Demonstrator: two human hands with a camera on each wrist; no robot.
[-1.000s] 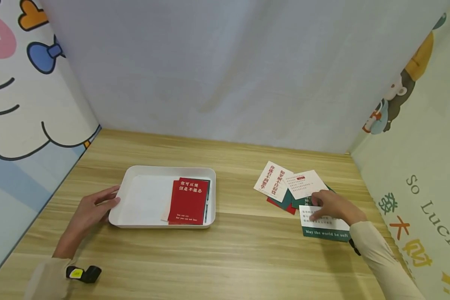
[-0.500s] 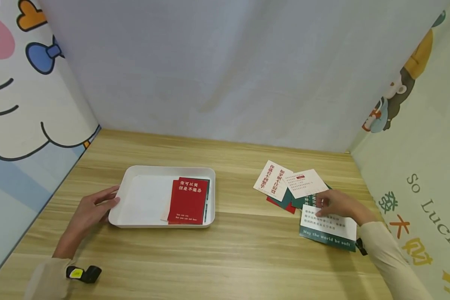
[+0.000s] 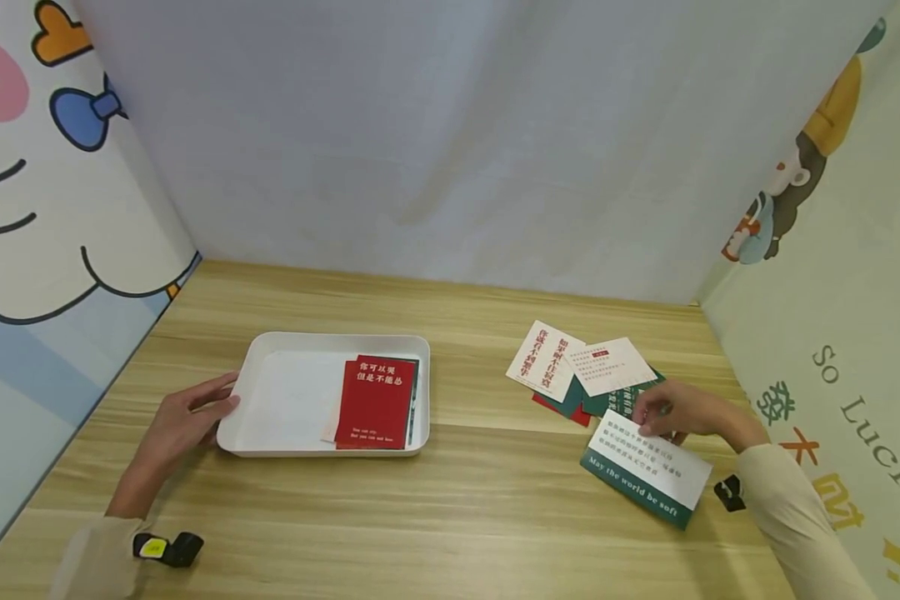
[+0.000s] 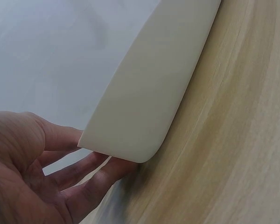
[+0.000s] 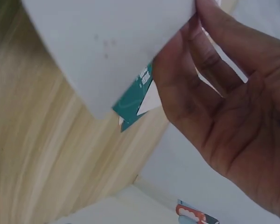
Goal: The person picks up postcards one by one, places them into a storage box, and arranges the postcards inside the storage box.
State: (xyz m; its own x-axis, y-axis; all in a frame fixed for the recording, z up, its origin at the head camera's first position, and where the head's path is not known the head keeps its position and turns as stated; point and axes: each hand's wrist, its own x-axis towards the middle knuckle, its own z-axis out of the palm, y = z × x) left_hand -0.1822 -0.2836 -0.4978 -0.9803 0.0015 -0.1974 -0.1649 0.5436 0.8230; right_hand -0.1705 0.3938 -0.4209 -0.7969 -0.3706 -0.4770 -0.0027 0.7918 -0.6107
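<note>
My left hand holds the left end of a white tray. In the left wrist view its thumb meets the rim and its fingers reach against the tray's wall. Inside the tray, toward its right end, a red card lies over other cards. My right hand pinches a white and green card by its upper edge, tilted above the table; the right wrist view shows the card's pale back. Just beyond that hand lies an overlapping pile of cards, with a white card and a cream card on top.
Everything stands on a wood-grain table. A pale cloth backdrop rises behind it. Printed cartoon panels flank the table, one on the left and one on the right.
My right hand has lifted and drawn the white and green card away from the pile, turning it clockwise. The left hand, tray and other cards stay where they were.
</note>
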